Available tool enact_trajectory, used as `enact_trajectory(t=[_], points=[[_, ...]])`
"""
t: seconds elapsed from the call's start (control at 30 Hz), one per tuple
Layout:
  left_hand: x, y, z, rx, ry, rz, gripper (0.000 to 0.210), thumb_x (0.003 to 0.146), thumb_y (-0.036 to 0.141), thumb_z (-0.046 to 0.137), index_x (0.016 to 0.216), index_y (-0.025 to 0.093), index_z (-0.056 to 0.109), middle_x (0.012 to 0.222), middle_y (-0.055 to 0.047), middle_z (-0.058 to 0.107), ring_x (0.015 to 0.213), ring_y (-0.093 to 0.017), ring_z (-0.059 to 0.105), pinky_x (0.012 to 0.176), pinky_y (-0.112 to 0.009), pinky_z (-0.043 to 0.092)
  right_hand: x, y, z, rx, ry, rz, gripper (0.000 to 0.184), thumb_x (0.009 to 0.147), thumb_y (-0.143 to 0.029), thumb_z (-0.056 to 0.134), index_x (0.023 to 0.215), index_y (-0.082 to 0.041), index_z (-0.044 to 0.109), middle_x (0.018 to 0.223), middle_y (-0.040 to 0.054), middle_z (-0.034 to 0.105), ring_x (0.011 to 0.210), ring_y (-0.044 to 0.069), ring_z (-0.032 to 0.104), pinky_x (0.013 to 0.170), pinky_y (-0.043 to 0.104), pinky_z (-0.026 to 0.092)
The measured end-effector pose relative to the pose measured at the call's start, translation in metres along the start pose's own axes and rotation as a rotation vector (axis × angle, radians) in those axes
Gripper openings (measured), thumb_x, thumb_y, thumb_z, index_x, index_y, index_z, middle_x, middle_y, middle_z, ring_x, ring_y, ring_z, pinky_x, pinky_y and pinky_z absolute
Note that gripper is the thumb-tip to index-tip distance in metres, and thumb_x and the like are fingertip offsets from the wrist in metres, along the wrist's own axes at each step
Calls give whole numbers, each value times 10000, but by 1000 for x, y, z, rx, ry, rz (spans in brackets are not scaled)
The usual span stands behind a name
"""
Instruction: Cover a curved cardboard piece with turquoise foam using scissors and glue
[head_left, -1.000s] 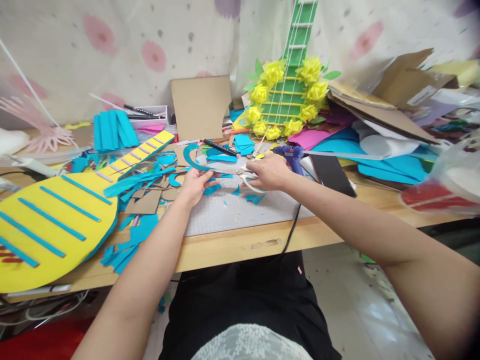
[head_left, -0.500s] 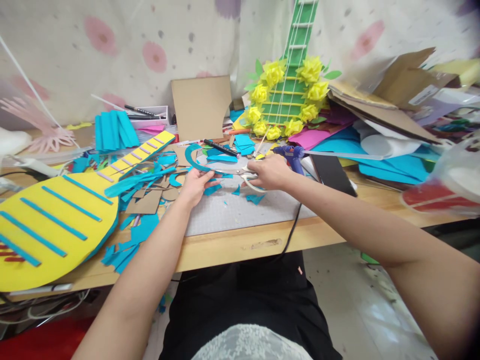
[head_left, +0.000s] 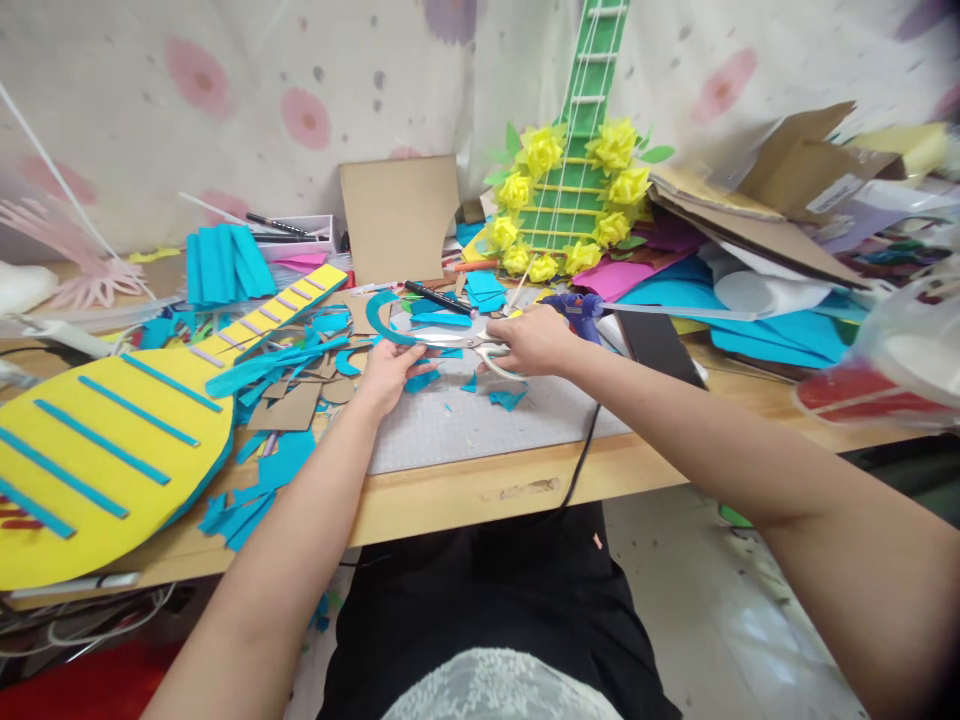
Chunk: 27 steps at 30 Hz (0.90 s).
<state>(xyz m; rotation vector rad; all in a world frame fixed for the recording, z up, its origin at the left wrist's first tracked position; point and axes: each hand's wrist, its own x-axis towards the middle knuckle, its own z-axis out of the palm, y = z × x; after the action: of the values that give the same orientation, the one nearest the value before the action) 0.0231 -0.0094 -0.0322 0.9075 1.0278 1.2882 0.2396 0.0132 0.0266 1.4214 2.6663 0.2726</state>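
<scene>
My left hand [head_left: 390,376] pinches the lower end of a curved blue paper strip [head_left: 381,318], which arcs up and to the left. In my right hand [head_left: 537,342] is a pair of white-handled scissors [head_left: 493,352], my fingers in its loops. The blades point left and lie against the strip by my left fingertips; whether they grip the paper I cannot tell. Both hands are over a pale cutting mat [head_left: 465,440] with small blue paper scraps [head_left: 507,399] on it.
A yellow cardboard guitar [head_left: 112,390] lies at the left beside blue and brown offcuts [head_left: 289,410]. Behind stand a green guitar [head_left: 570,200] with yellow flowers and a cardboard sheet [head_left: 399,220]. A blue glue gun [head_left: 581,312] sits past my right hand, its cord [head_left: 585,455] hanging over the table edge.
The scissor blades show wider and brighter against the strip than before. Both hands keep nearly the same place, and the whole view has shifted slightly.
</scene>
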Motion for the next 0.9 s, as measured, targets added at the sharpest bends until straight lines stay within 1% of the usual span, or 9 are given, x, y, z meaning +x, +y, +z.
enact_trajectory(t=[0.1, 0.2, 0.3, 0.43, 0.6, 0.77, 0.9], points=[[1, -2, -1, -4, -25, 6, 192, 612, 191, 713, 776, 129, 634, 802, -51, 679, 809, -220, 666, 691, -350, 569, 2, -1, 0, -6, 21, -19, 573, 757, -687, 344, 966, -215, 592, 856, 86, 695, 731, 208, 593, 579, 276, 211], [0, -1, 0, -18, -24, 2, 179, 616, 182, 705, 772, 124, 640, 801, -54, 685, 773, -205, 668, 665, -324, 570, 4, -2, 1, -22, 44, -39, 529, 784, -643, 339, 956, -216, 598, 850, 76, 690, 729, 201, 591, 585, 275, 216], [-1, 1, 2, -17, -8, -18, 163, 615, 166, 703, 760, 123, 643, 777, -51, 687, 764, -197, 668, 665, -305, 569, 4, -2, 1, -32, 29, -20, 554, 775, -655, 346, 987, -213, 603, 840, 84, 688, 735, 211, 592, 594, 273, 222], [-1, 1, 1, -22, -32, -31, 148, 624, 169, 706, 749, 119, 643, 787, -62, 686, 820, -220, 670, 682, -305, 568, 2, -2, 1, -34, 16, -4, 601, 746, -694, 364, 1014, -211, 601, 827, 94, 690, 750, 229, 604, 578, 271, 209], [0, -2, -1, -28, -54, -35, 176, 625, 178, 712, 777, 117, 648, 789, -62, 688, 821, -221, 674, 672, -298, 569, 0, -1, -1, -34, 33, -6, 563, 757, -668, 377, 1011, -221, 606, 837, 84, 692, 766, 230, 611, 566, 271, 209], [-1, -3, 1, -14, -68, -23, 203, 624, 198, 719, 798, 122, 649, 812, -63, 694, 836, -223, 672, 687, -303, 568, 1, -1, -1, -7, 29, -24, 597, 734, -700, 375, 992, -218, 613, 831, 87, 691, 753, 223, 606, 571, 269, 223], [-2, -4, 2, -27, -84, -27, 208, 624, 194, 721, 807, 122, 654, 826, -66, 695, 827, -223, 675, 686, -307, 567, 4, -4, 0, 3, 46, -35, 548, 753, -664, 377, 966, -219, 616, 815, 86, 694, 744, 215, 597, 579, 273, 233]])
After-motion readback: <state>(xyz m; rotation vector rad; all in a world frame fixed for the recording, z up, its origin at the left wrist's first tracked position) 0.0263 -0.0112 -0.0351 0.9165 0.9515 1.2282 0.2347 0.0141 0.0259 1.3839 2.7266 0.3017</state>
